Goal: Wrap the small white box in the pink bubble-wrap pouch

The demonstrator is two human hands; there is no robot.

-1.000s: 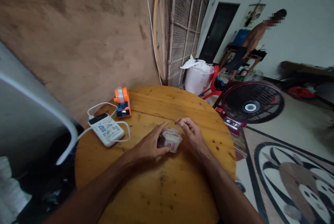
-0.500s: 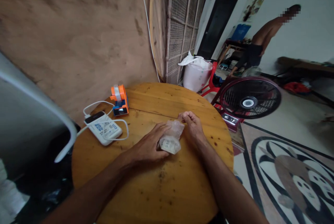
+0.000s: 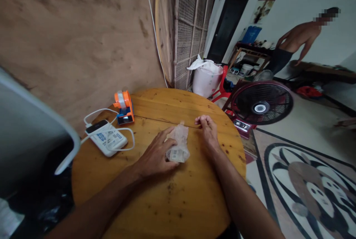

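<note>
1. A left hand curls around a clear plastic packet, thumb and fingers clamped on its side, over the middle of a round wooden table.
2. The right hand, fingers curled together, sits apart from the packet; whether its fingertips pinch anything is too small to tell.
3. Dark print marks the pale label inside the packet, and blue lettering a white power bank; neither is legible.
4. Half a second earlier, the right hand was close against the packet's far end; now a gap separates them.
</note>
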